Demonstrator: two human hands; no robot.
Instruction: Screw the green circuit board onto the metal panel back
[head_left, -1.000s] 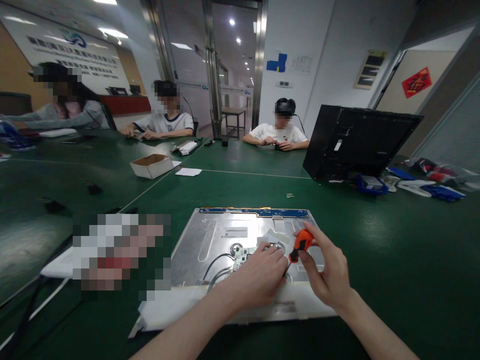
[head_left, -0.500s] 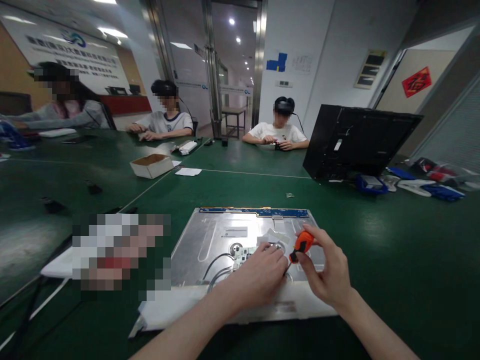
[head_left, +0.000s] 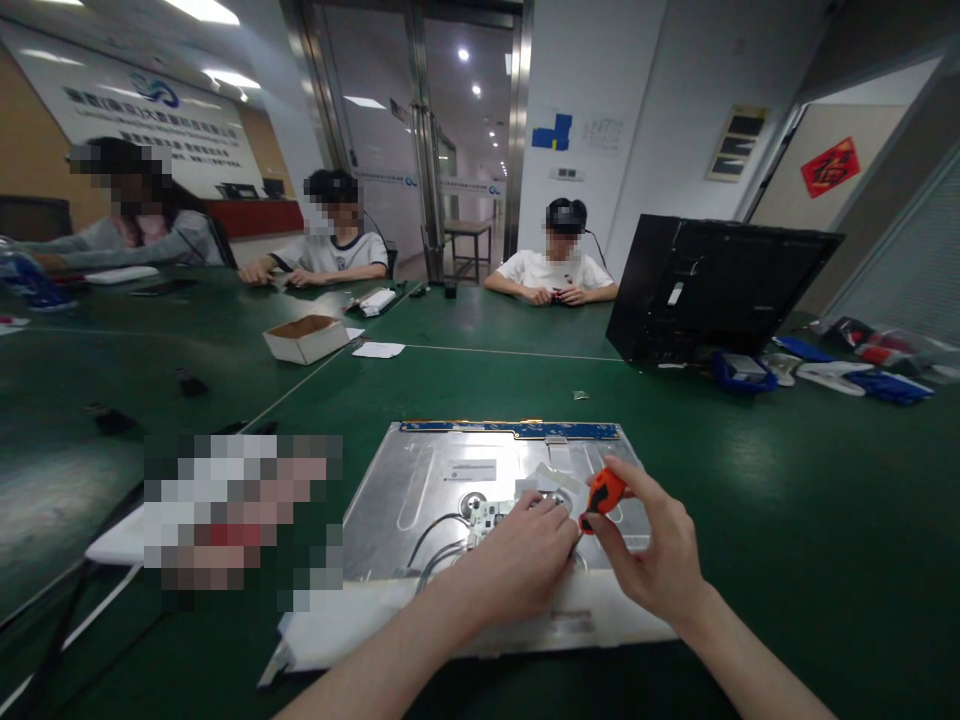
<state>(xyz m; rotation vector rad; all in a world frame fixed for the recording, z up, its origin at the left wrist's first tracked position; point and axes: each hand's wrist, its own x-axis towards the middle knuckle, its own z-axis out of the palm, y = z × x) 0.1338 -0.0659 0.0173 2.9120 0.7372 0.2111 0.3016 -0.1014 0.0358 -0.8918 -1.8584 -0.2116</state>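
Note:
My right hand (head_left: 664, 545) pinches the orange and black handle of a screwdriver (head_left: 604, 490) between thumb and fingers. The tool is tilted, its shaft running down and left to beside my left hand. My left hand (head_left: 536, 550) rests on the metal back of a display panel (head_left: 409, 490), fingers curled together near the screwdriver's tip. Whatever its fingertips hold, if anything, is hidden. Partly under that hand is a small circuit board (head_left: 484, 518), with dark cables (head_left: 431, 528) leading from it. Along the panel's far edge runs a narrow blue circuit strip (head_left: 480, 430).
A large black screen housing (head_left: 720, 290) stands at the right, near blue and white gloves (head_left: 862, 378). Farther left are an open cardboard box (head_left: 304, 342) and black cables (head_left: 64, 620). Several people sit across the green table (head_left: 787, 500).
The orange handle has turned slightly in my right fingers, and the thumb has shifted on it. My left hand stays in place. The view has tilted a little.

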